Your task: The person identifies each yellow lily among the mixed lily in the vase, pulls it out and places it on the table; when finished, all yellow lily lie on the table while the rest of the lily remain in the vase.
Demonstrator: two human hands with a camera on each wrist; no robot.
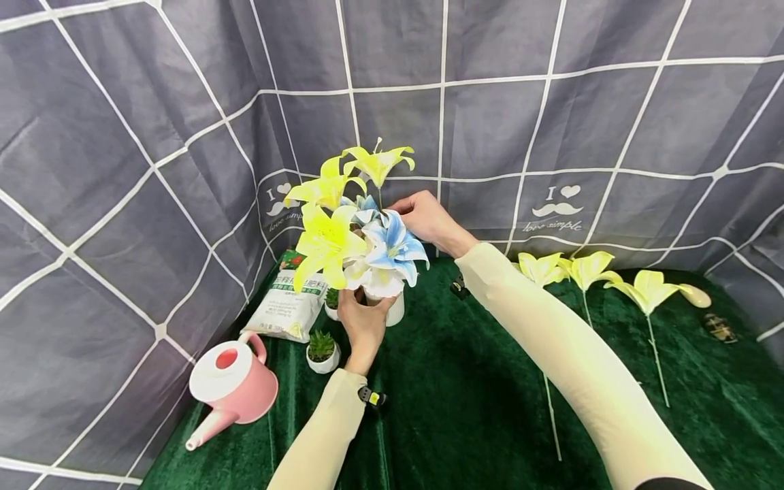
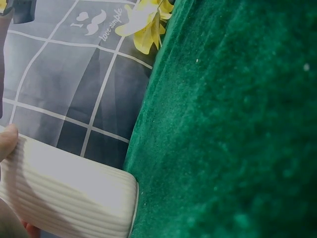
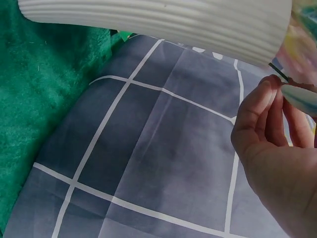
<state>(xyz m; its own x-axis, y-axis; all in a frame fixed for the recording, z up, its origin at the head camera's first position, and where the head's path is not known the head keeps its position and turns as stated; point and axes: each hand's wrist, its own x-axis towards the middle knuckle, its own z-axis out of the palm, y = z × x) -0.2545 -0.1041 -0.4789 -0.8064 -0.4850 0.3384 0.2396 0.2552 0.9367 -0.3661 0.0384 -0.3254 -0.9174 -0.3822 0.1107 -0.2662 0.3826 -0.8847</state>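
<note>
A white ribbed vase (image 1: 395, 312) stands upright on the green cloth, with my left hand (image 1: 363, 328) gripping it near the rim; the thumb (image 2: 7, 143) shows along its side in the left wrist view. Out of its mouth rises a bunch of artificial lilies: yellow ones (image 1: 329, 241), a blue-and-white one (image 1: 397, 246) and white petals (image 1: 373, 280). Behind the blue blooms, my right hand (image 1: 429, 219) pinches a thin flower stem (image 3: 278, 72) close to the vase's mouth. Petals partly hide its fingertips.
Left of the vase are a pink watering can (image 1: 241, 388), a white fertilizer bag (image 1: 288, 306) and small potted succulents (image 1: 322, 352). Several loose yellow lilies (image 1: 649, 291) lie at the right, near a small dark patterned object (image 1: 719, 328). A grey checked curtain (image 1: 490, 129) hangs behind.
</note>
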